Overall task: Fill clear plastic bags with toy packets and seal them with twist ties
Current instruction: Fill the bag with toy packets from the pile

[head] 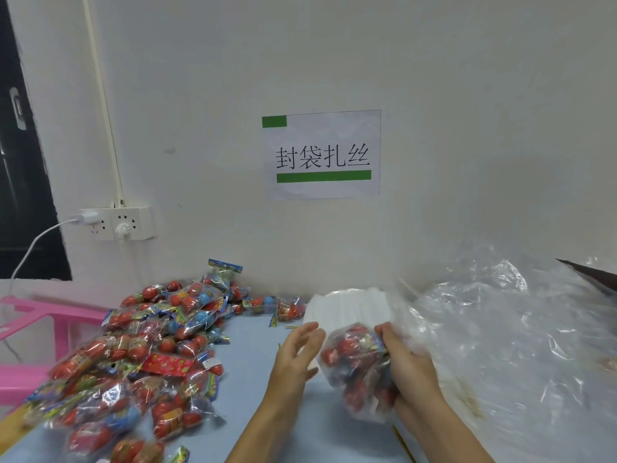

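Nearest the camera, the two forearms enter from the bottom edge. The right hand (405, 357) has its grip closed around a filled clear plastic bag (359, 369), which it holds just above the blue desk (253, 362). The left hand (298, 349) is just left of the bag, fingers straight and spread, its grip wide and holding nothing.

Locations relative to the filled bag:
- Loose toy packets (140, 355): a heap well to the left, on the desk.
- Stack of white flat bags (347, 305): directly behind.
- Crumpled clear plastic sheeting (500, 329): to the right.
- Twist ties (402, 439): thin yellow strips below, near the right forearm; one more (291, 327) lies behind the left hand.

Risks:
- The bag neck appears ungathered. With only one hand gripping, packets may slide out if the bag tilts.
- The film is slippery, so a loose grip could let the bag drop.
- The ties are thin and partly hidden and may be hard to pick up.

Count:
- Filled bags in hand: one.
- Hands: two.
- Loose packets: several dozen, overlapping, exact count not possible.
- Ties visible: at least three.
- Wall sign (322, 154): one.
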